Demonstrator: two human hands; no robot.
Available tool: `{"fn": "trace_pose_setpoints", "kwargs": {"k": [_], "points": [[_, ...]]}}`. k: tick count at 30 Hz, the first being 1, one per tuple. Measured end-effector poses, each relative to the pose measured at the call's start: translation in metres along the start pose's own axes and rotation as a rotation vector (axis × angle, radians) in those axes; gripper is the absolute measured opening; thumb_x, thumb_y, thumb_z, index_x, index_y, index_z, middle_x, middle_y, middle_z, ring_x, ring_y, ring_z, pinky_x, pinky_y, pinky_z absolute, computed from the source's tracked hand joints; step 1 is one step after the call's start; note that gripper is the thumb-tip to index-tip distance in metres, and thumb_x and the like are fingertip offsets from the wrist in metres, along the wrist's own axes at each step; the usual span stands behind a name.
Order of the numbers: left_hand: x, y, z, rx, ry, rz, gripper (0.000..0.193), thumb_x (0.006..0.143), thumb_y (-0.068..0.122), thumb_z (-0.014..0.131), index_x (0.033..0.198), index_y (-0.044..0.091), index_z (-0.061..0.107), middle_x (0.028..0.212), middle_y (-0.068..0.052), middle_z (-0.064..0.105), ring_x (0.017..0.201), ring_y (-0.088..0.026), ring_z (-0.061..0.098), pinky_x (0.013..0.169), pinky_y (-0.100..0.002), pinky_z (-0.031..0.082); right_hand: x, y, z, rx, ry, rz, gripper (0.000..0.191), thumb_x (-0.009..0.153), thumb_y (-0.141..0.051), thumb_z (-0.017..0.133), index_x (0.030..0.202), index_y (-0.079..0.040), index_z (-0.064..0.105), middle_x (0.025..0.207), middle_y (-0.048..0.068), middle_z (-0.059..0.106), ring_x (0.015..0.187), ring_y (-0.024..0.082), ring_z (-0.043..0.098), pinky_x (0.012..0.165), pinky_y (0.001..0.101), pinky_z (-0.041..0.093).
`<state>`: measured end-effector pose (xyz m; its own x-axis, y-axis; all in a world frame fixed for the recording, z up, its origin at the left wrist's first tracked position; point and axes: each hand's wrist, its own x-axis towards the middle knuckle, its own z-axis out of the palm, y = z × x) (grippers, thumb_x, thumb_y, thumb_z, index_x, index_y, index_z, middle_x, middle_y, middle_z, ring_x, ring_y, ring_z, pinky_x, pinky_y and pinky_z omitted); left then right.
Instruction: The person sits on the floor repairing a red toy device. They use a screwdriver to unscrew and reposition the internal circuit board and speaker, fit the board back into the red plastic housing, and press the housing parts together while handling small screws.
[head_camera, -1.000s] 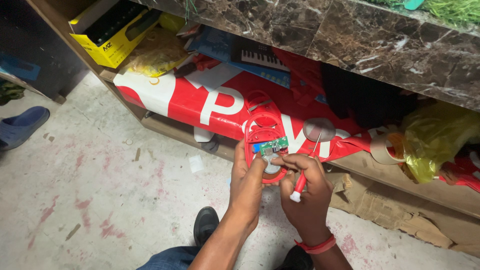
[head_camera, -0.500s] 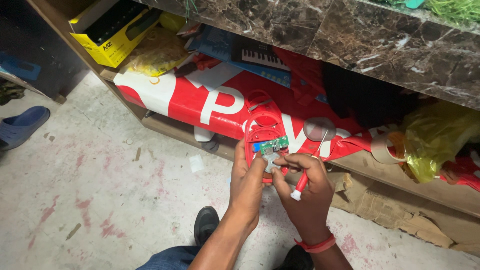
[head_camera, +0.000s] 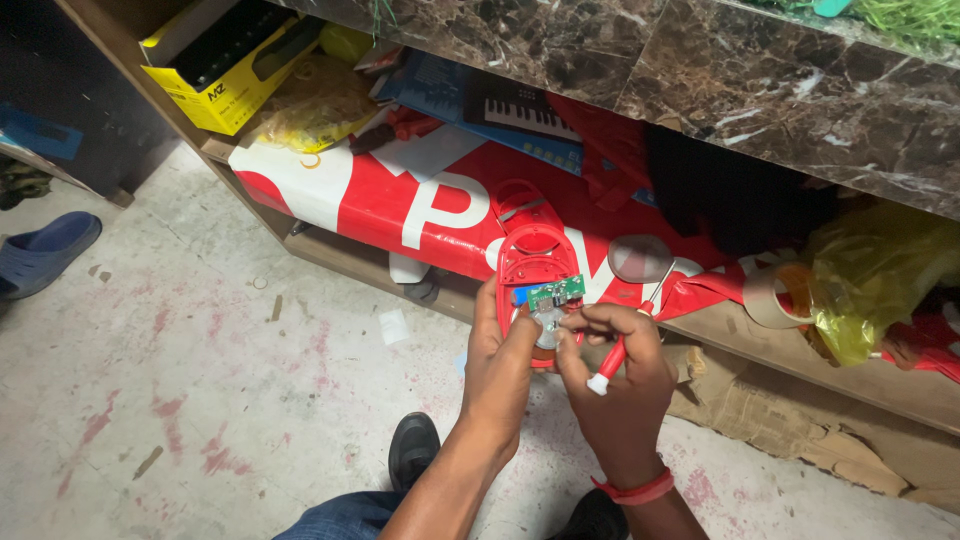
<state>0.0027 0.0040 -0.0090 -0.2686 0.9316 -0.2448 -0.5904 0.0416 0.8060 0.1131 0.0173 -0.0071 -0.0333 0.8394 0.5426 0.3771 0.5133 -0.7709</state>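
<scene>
Near the centre of the frame, slightly right and low, the left hand (head_camera: 500, 355) wraps around the lower side of a red shell (head_camera: 535, 265), an opened plastic casing; its fingers close on the rim and hide the bottom edge. A small green board (head_camera: 556, 293) sits inside the shell, with a blue part beside it and a pale round piece just below, half covered by fingertips. The right hand (head_camera: 625, 385) pinches at the board's lower edge, and a red-handled screwdriver (head_camera: 612, 365) with a white end lies tucked under its fingers; its tip is hidden, so what it touches cannot be told.

The shell rests against a red and white banner (head_camera: 400, 200) draped over the shelf (head_camera: 330, 250) edge. A round lens (head_camera: 640, 258) lies on the banner just right of the shell. At the upper left, a yellow box (head_camera: 215, 85) holds a black device, cut off by the frame. At the right, a yellow bag (head_camera: 870, 270) bulges, contents unclear, with a tape roll (head_camera: 770, 295) touching it. A marble top (head_camera: 700, 70) hides the shelf's depth. A blue sandal (head_camera: 45, 250) shows at the left edge.
</scene>
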Motion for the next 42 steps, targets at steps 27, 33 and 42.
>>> {"fn": "trace_pose_setpoints", "kwargs": {"k": [27, 33, 42], "points": [[0.001, -0.008, 0.0, 0.011, -0.003, 0.019, 0.049, 0.092, 0.014, 0.05, 0.142, 0.013, 0.047, 0.118, -0.005, 0.065, 0.1, -0.01, 0.062, 0.083, -0.028, 0.052, -0.003, 0.004, 0.003, 0.059, -0.043, 0.11, 0.034, 0.082, 0.002, 0.078, 0.111, -0.003, 0.062, 0.093, 0.004, 0.076, 0.081, 0.006, 0.069, 0.074, 0.0215, 0.056], [0.0, -0.008, 0.0, -0.01, -0.014, 0.058, 0.053, 0.089, 0.008, 0.048, 0.142, 0.009, 0.048, 0.12, -0.006, 0.065, 0.104, -0.013, 0.063, 0.09, -0.031, 0.053, -0.003, 0.005, 0.002, -0.023, -0.002, 0.082, 0.032, 0.082, 0.002, 0.079, 0.11, -0.003, 0.063, 0.093, 0.004, 0.077, 0.081, 0.006, 0.068, 0.074, 0.0218, 0.055], [-0.002, -0.001, 0.002, -0.047, 0.025, -0.014, 0.056, 0.089, 0.009, 0.049, 0.145, 0.012, 0.045, 0.121, -0.008, 0.067, 0.107, -0.015, 0.066, 0.092, -0.033, 0.054, -0.002, 0.009, 0.001, -0.006, 0.03, 0.054, 0.031, 0.086, 0.002, 0.078, 0.111, -0.003, 0.062, 0.095, 0.004, 0.075, 0.087, 0.007, 0.069, 0.078, 0.022, 0.054]]}}
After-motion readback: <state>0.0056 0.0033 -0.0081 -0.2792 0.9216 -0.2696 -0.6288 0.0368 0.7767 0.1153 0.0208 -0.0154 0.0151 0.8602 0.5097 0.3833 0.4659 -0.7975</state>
